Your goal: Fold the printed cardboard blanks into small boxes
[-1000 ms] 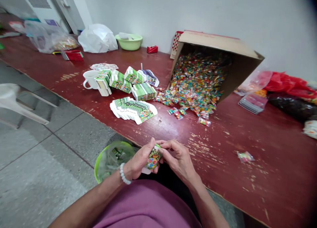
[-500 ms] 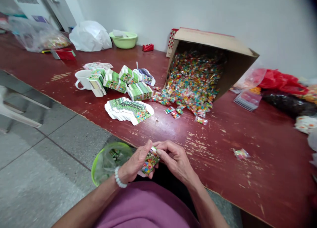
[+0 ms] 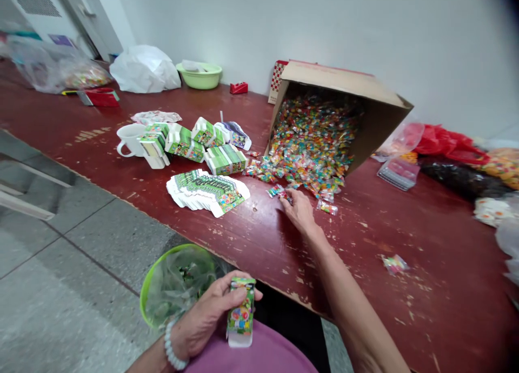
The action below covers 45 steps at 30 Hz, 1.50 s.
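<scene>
Green box (image 3: 241, 314) in left grip (image 3: 211, 312) (right grip (image 3: 300, 213) at candies (image 3: 276, 191))

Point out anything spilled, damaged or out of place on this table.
One wrapped candy lies alone toward the right, apart from the candy pile spilling from the cardboard box. The red tabletop has chipped paint.

The small carton (image 3: 241, 316) is green with a colourful print, and it is held at six o'clock, its long side running nearly twelve to six. A white flap (image 3: 240, 340) sticks out from its lower end. The wrapped candies (image 3: 275, 191), shiny and multicoloured, lie at one o'clock from it, partly hidden.
</scene>
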### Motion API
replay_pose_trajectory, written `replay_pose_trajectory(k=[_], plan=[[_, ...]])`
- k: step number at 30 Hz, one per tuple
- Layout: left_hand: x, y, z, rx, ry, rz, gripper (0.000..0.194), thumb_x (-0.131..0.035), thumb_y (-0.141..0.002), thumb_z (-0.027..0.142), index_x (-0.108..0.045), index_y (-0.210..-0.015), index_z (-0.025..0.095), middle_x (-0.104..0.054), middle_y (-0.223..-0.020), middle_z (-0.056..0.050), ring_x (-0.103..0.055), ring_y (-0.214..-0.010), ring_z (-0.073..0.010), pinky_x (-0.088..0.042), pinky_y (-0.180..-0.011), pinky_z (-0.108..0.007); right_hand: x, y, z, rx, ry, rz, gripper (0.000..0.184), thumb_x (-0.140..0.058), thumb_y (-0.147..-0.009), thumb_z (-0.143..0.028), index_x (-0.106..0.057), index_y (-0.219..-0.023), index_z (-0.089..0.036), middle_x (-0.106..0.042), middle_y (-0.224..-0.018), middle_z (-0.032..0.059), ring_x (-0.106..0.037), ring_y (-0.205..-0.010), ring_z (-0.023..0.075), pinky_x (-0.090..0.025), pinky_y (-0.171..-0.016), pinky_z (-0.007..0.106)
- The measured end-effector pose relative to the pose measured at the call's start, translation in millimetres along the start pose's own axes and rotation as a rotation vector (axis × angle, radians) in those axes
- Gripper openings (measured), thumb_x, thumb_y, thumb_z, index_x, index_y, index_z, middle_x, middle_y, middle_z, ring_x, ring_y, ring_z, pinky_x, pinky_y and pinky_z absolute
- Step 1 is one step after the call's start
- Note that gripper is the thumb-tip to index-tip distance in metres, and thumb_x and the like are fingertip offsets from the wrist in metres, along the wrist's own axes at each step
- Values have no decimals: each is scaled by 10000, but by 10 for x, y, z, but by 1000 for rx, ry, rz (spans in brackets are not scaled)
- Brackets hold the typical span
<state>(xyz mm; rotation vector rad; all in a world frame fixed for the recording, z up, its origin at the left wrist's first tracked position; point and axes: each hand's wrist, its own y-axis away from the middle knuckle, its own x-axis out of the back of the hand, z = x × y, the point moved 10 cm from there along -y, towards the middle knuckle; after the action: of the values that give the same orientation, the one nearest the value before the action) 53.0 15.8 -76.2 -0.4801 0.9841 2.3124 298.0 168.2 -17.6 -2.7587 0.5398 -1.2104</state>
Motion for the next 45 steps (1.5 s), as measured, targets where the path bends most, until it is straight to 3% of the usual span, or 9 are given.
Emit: replay_pose_trajectory(k=[5, 9, 12, 15, 19, 23, 32, 41, 45], plan=[[654, 225, 190, -37, -269, 99, 325, -803, -712, 334, -584, -901, 186, -627, -828, 5, -587, -761, -141, -446, -689, -231, -153, -56, 149, 9, 62, -76, 238, -641, -809, -210, -716, -1028, -153, -679, -1092, 167, -546, -1076, 313, -347, -987, 475], [816, 305, 89, 141, -682, -121, 409, -790, -634, 229, -666, -1023, 205, -624, -856, 24, -557, -771, -146, -424, -663, -213, -209, 158, 156, 74, -14, -252, 206, -709, -714, -172, -754, -910, -219, -728, -952, 51, -631, -917, 230, -446, -876, 360], [776, 303, 22, 216, -802, -258, 336, -753, -622, 247, -694, -944, 172, -624, -816, 12, -558, -752, -161, -432, -644, -219, -153, 308, 236, 59, -77, -280, 361, -688, -723, -179, -716, -1080, -222, -739, -961, 29, -667, -850, 190, -490, -798, 307], [703, 218, 150, 160, -692, -217, 324, -703, -695, 329, -638, -966, 162, -618, -826, -4, -575, -697, -154, -425, -566, -212, -60, 398, 343, -6, -68, -181, 326, -565, -837, -247, -675, -1138, -189, -722, -986, 72, -656, -868, 209, -495, -814, 347], [491, 96, 416, -16, -486, -126, 383, -598, -777, 292, -524, -1138, 188, -661, -1053, -72, -648, -693, -154, -404, -540, -209, -80, 505, 287, -42, 1, -99, 282, -666, -780, -398, -708, -949, -177, -663, -952, 121, -574, -969, 296, -432, -886, 430], [253, -22, 552, -104, -399, -45, 386, -581, -786, 242, -485, -1153, 175, -682, -985, -85, -648, -669, -145, -464, -605, -249, -146, 634, 157, -78, 5, -92, 253, -687, -766, -449, -658, -764, -198, -624, -844, 100, -556, -889, 288, -416, -809, 395], [67, -189, 609, -173, -444, -14, 386, -613, -727, 204, -524, -1102, 179, -637, -946, -63, -633, -856, -196, -504, -587, -241, -205, 991, -111, -202, -446, -333, 340, -532, -884, -534, -580, -880, -197, -659, -722, 17, -589, -591, 157, -431, -520, 248], [-178, -147, 491, -123, -588, -72, 338, -589, -698, 188, -551, -1033, 171, -637, -794, -7, -549, -550, -93, -451, -486, -188, -220, 1289, -1064, 257, -396, -511, 102, -606, -889, -212, -667, -970, -225, -678, -839, -1, -629, -744, 140, -470, -693, 250], [-185, -175, 437, -148, -345, -64, 289, -620, -795, 312, -553, -1038, 170, -659, -769, -21, -583, -525, -110, -467, -473, -198, -46, 1200, -963, 146, -472, -278, 224, -604, -900, -250, -608, -1122, -224, -709, -930, 23, -654, -766, 153, -495, -689, 260]])
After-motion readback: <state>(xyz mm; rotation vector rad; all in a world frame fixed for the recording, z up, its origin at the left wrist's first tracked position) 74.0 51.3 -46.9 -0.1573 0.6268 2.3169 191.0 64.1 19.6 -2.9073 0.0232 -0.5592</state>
